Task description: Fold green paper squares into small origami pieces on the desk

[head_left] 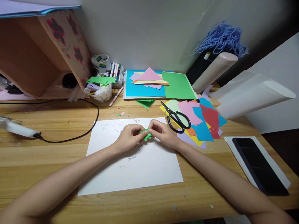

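Note:
A small piece of folded green paper (146, 136) is pinched between my two hands, above a white sheet (105, 174) marked with small coloured strokes. My left hand (130, 137) grips its left side between thumb and fingers. On the paper's upper right edge, the thumb and fingers of my right hand (163, 134) are closed. Black-handled scissors (175, 117) lie just beyond my right hand, on top of loose coloured paper pieces (203, 124). Tiny pink and green scraps (122, 114) rest past the white sheet's far edge.
Stacked coloured sheets (144, 90) lie at the back beside a tub of paper scraps (100, 93) and several markers (115, 70). A cardboard box (65, 40) stands at the left, near a black cable (98, 115). At the right are a phone (259, 165) and paper rolls (215, 70).

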`<state>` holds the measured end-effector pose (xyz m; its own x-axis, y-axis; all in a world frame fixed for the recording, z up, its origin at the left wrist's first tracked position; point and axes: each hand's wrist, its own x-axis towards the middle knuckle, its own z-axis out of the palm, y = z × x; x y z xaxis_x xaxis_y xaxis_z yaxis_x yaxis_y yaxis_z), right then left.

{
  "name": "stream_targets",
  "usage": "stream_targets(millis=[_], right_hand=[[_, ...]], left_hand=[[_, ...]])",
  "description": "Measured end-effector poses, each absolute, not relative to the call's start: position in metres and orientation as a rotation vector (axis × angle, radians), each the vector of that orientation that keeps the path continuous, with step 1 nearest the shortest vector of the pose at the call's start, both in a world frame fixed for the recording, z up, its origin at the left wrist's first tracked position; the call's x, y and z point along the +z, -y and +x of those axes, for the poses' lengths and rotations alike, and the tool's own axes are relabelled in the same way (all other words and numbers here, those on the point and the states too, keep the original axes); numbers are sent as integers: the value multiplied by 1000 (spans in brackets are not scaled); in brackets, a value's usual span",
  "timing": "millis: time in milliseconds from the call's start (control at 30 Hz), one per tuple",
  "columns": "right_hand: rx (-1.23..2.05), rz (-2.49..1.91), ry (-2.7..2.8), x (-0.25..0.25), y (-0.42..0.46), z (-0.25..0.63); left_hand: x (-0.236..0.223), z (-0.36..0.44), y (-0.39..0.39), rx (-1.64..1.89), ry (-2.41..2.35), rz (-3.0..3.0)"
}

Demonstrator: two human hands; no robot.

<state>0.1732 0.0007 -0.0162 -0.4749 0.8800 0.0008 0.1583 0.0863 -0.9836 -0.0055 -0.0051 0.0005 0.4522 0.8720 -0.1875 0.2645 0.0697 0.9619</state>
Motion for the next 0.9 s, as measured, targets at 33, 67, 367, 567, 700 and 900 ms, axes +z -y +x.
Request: stream_targets(millis=[33, 67, 367, 567, 700, 900], right_hand=[[1443, -1024, 1735, -16, -1, 173], [1442, -1023, 1745, -16, -1, 173], [1522, -1035, 1806, -12, -1, 175], [1614, -1000, 1746, -11, 0, 177], [1603, -1010, 1711, -10, 0, 176], [1541, -996, 1586, -13, 2, 171]], left_hand=[[1, -6, 5, 618, -1054, 1473], [1, -6, 6, 621, -1044, 1467], [-4, -6, 5, 715, -1019, 1424], [-8, -5, 5, 723, -1020, 1394], [-8, -5, 4, 728, -998, 1388], [-10, -5, 3, 788, -912, 1317]])
